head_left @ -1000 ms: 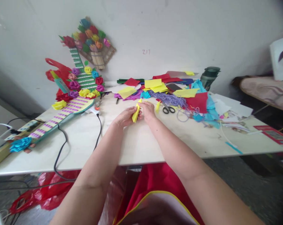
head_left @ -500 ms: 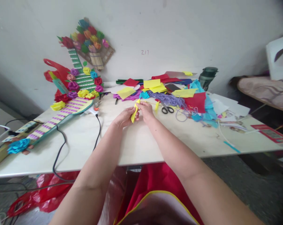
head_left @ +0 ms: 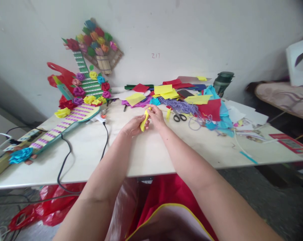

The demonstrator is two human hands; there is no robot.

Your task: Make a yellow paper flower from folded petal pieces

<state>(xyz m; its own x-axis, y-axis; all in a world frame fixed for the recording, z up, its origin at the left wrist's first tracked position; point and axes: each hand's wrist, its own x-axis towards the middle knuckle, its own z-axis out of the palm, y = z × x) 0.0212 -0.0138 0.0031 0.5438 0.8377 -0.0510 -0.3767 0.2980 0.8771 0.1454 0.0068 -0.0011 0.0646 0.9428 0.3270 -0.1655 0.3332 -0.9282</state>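
Left hand [head_left: 135, 126] and right hand [head_left: 156, 116] hold folded yellow paper [head_left: 143, 124] over table [head_left: 151, 155]; scissors [head_left: 179, 116] near right hand

Soft diffuse light, dim floor [head_left: 287, 211], mild overall blur, wide-angle stretch toward the edges, darkened upper-right corner

Matt, creased yellow paper [head_left: 143, 126] at mid-frame — smooth, pale tabletop [head_left: 151, 154] beneath; glossy, crinkled plastic for the red bag [head_left: 51, 209], lower left — matt purple yarn [head_left: 177, 105] right of centre.
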